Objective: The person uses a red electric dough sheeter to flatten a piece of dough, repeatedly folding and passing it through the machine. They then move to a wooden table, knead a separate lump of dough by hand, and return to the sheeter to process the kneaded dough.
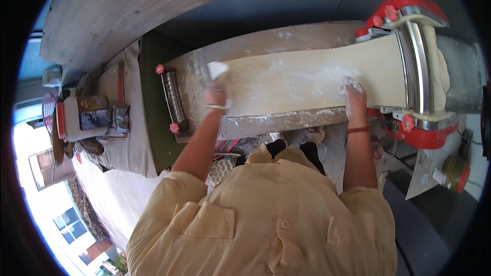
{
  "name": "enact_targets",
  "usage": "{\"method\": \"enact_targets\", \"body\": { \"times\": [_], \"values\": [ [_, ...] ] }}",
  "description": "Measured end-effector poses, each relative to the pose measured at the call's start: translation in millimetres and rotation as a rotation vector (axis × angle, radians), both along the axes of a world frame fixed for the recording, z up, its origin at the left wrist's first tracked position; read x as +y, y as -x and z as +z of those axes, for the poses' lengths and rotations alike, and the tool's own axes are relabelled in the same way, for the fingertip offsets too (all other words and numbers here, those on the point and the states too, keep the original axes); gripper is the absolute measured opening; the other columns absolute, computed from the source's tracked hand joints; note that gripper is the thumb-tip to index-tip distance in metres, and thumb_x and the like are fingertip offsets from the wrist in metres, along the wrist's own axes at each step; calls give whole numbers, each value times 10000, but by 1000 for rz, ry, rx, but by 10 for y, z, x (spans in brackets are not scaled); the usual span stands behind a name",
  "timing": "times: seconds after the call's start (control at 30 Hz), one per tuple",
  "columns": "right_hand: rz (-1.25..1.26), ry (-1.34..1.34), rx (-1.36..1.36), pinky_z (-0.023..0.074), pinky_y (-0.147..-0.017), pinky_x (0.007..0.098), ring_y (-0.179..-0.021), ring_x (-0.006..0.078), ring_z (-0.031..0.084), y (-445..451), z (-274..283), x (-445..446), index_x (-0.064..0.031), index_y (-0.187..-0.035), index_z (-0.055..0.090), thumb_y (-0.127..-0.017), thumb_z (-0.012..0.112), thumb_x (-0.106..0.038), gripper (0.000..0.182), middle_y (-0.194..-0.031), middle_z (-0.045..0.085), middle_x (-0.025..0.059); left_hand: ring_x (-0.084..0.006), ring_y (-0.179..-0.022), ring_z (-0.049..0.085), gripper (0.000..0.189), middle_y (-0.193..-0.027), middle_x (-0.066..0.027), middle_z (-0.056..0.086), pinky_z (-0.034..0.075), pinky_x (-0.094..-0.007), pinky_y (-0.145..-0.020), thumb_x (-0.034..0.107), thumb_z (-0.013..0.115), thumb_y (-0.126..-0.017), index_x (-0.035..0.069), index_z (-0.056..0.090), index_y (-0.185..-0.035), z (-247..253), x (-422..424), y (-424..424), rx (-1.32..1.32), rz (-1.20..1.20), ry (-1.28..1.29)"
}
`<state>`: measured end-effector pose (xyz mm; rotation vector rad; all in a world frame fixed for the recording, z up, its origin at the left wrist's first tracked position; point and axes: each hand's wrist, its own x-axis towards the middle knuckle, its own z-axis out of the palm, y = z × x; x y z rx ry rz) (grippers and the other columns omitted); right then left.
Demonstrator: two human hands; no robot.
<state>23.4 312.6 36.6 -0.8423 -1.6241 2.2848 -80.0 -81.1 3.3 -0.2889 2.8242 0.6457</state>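
A long sheet of dough (284, 80), dusted with flour, runs across a wooden board (284, 122) to the steel rollers (416, 69) of a red dough sheeter (433, 130). At the sheet's left end is my left hand (216, 91), blurred; a white object (218, 69), perhaps a scraper or scoop, shows at its fingers, and the grip is hard to make out. My right hand (354, 91), its fingers white with flour, is over the right part of the sheet near the rollers. It appears to hold nothing. More dough (441, 69) lies beyond the rollers.
A grooved cutting roller (174, 96) with pink knobs lies at the board's left end. Further left, a cloth-covered surface (132, 122) bears a plastic container (76, 119) and a phone (95, 119). A large wooden panel (126, 11) is at the upper left. A jar (454, 172) stands at the lower right.
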Motion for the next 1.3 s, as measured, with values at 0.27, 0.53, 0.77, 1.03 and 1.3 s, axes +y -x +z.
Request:
{"method": "enact_targets", "body": {
  "times": [0.27, 0.53, 0.77, 1.03, 1.3],
  "values": [
    [-33, 129, -116, 427, -584, 208, -725, 135, 530, -486, 94, -109, 31, -1014, 474, -749, 514, -29, 274, -911, 542, 97, -162, -670, 531, 383, -825, -43, 494, 503, -331, -499, 260, 556, -758, 94, 451, -1087, 192, 2744, -385, -386, 180, -1415],
    [26, 327, -101, 421, -593, 204, -736, 126, 516, -767, -50, 164, 20, -1022, 472, -753, 519, -37, 279, -911, 535, 92, -130, -501, 526, 196, -713, -27, 548, 444, -238, -405, 206, 507, -787, 80, 503, -937, -261, 1928, -198, -332, 424, -1279],
    [-98, 361, -1, 415, -762, 242, -876, 139, 500, -216, -77, 254, -3, -1059, 450, -763, 512, -52, 306, -994, 511, 63, -132, -764, 548, 401, -872, -41, 563, 464, -262, -622, 104, 646, -654, 54, 465, -1008, -247, 1775, -316, -57, 194, -965],
    [-63, 440, 56, 439, -610, 234, -723, 141, 523, -100, -104, 130, -14, -988, 486, -741, 514, -28, 249, -853, 538, 66, -170, -697, 559, 472, -797, -85, 575, 455, -278, -631, 134, 720, -559, 11, 455, -929, -512, 1876, -162, -207, 279, -624],
    [-72, 340, 33, 436, -609, 228, -713, 135, 526, 19, 132, 83, 17, -999, 479, -755, 482, -13, 246, -848, 539, 75, -187, -715, 569, 400, -814, -103, 586, 462, -311, -629, 155, 724, -574, -13, 529, -879, -145, 2166, -307, -77, 409, -544]
  ]
}}
